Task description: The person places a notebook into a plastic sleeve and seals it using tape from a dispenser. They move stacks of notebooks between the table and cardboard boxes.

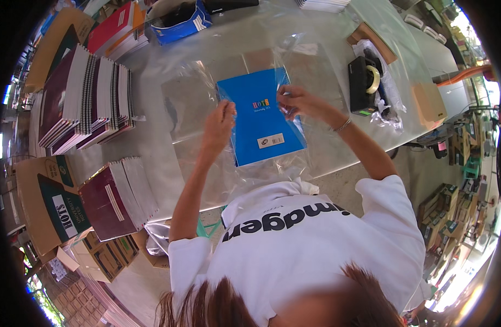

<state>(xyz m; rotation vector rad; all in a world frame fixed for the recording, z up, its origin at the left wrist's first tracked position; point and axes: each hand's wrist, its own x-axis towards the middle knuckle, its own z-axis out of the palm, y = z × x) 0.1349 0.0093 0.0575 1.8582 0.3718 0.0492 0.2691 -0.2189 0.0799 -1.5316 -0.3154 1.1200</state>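
A blue-covered notebook lies at the middle of the table, with a small colourful print and a white barcode label on its cover. Clear plastic film spreads under and around it, its glossy folds catching light beside the book. At the left edge of the cover, my left hand has its fingers curled together on the film. My right hand pinches film over the right edge, thumb and fingers close together. The fingers partly hide both edges of the notebook.
Stacks of maroon spiral notebooks stand at the left, with more beside a cardboard box. A black tape dispenser sits at the right. At the back are a blue box and red books.
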